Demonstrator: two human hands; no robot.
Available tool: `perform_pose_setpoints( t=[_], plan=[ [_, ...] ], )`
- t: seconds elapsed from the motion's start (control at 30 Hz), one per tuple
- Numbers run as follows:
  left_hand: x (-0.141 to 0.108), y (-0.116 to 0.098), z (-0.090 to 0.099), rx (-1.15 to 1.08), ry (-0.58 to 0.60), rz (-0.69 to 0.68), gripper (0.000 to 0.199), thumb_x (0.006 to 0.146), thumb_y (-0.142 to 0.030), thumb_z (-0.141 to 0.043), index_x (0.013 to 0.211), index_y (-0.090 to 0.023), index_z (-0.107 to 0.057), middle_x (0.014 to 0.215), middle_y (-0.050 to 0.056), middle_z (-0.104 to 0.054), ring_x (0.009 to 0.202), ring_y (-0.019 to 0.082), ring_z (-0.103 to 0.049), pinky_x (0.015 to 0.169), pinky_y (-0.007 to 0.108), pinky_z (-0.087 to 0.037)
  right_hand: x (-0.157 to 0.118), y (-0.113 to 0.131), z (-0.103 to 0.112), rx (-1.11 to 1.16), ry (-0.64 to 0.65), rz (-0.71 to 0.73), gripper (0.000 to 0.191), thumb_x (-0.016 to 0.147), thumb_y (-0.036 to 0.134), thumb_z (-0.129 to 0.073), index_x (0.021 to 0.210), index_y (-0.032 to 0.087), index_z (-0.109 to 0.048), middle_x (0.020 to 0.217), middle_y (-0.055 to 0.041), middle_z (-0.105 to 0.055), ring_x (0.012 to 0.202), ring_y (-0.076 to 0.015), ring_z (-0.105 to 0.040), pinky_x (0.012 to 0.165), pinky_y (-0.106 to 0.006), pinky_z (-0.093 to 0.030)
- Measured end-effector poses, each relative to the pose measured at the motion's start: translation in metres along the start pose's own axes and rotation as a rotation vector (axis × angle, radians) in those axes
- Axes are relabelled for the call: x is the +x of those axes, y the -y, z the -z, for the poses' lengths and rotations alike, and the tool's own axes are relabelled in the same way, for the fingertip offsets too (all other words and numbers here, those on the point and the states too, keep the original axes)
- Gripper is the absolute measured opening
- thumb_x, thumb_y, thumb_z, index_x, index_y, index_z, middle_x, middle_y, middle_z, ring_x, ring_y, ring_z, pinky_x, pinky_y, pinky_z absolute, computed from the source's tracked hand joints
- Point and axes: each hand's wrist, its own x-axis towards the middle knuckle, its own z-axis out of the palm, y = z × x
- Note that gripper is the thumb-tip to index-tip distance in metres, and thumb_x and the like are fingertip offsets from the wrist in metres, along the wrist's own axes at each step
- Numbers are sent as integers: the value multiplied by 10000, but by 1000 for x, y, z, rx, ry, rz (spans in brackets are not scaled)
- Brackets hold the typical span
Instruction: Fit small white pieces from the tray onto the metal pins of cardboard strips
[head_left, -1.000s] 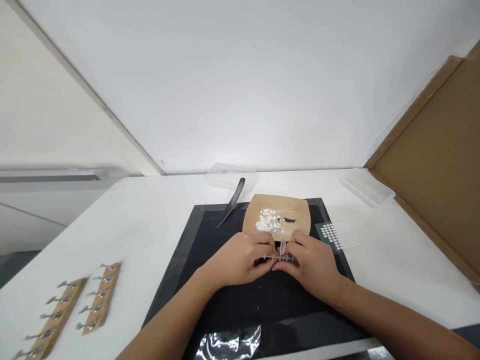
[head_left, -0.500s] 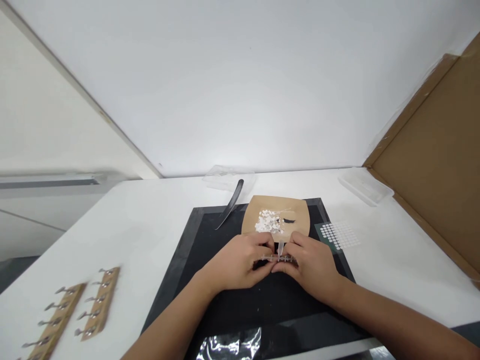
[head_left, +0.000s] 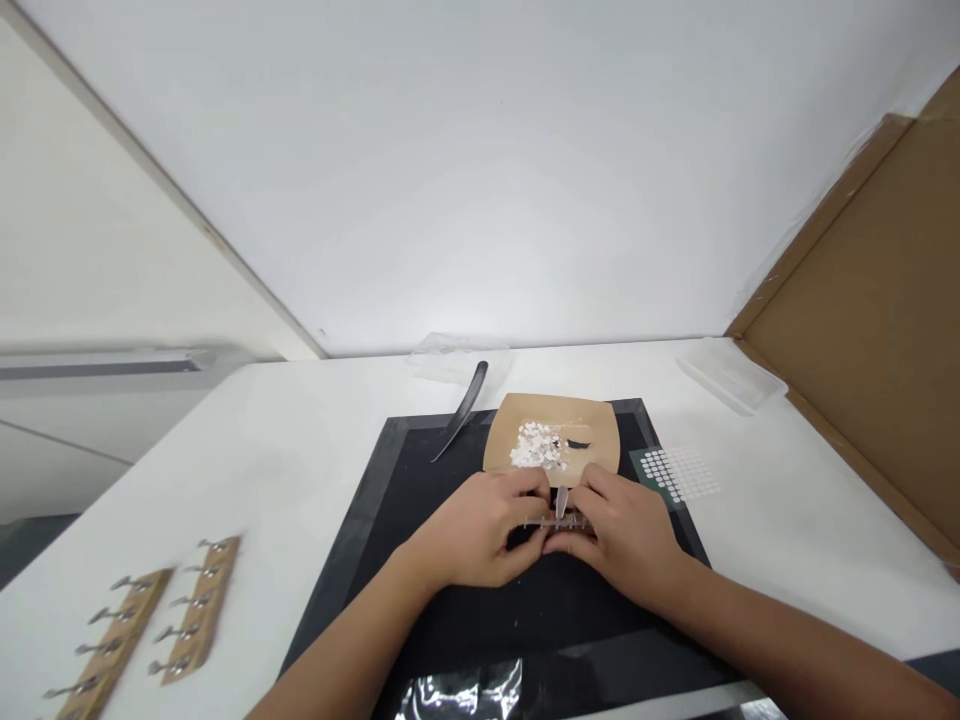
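My left hand [head_left: 491, 525] and my right hand [head_left: 619, 520] meet over the black mat [head_left: 480, 625]. Both are closed, thumbs and fingers pinching a thin strip with small pegs [head_left: 556, 522] from either end. A translucent tapered piece [head_left: 562, 500] sticks up at the middle of the strip, between the fingertips. The fingers hide both ends of the strip. Just beyond the hands lies a tan tray [head_left: 600, 415], holding a heap of small white discs [head_left: 534, 442] and a small black piece [head_left: 578, 444].
Tweezers [head_left: 466, 402] lie across the mat's far left edge. A sheet of white round stickers [head_left: 679, 472] sits at right, below a clear plastic box [head_left: 731, 375]. Two wooden strips with metal fittings [head_left: 201, 610] are at left. A cardboard panel [head_left: 870, 300] stands at right.
Both hands keep their hold on the strip, which has tilted slightly between the fingers. The view has shifted a little; everything else stays in place.
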Motion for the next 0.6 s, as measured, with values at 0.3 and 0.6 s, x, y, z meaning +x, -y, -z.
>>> perform_pose_setpoints(
  t=[0.3, 0.6],
  plan=[
    [0, 4, -1, -2, -18, -38, 98, 957, -276, -702, 934, -214, -773, 995, 45, -722, 825, 150, -706, 728, 256, -560, 11, -4, 27, 141, -236, -42, 249, 1095, 338, -513, 1010, 208, -708, 890, -37, -708, 747, -150, -655, 664, -270, -429],
    [-1, 7, -7, 67, -28, -85, 128, 992, -290, -701, 940, -199, -775, 1060, 44, -771, 867, 157, -754, 717, 254, -568, 14, -4, 33, 130, -342, -69, 188, 1033, 202, -490, 945, 208, -656, 833, -29, -680, 720, -153, -618, 663, -273, -428]
  ],
)
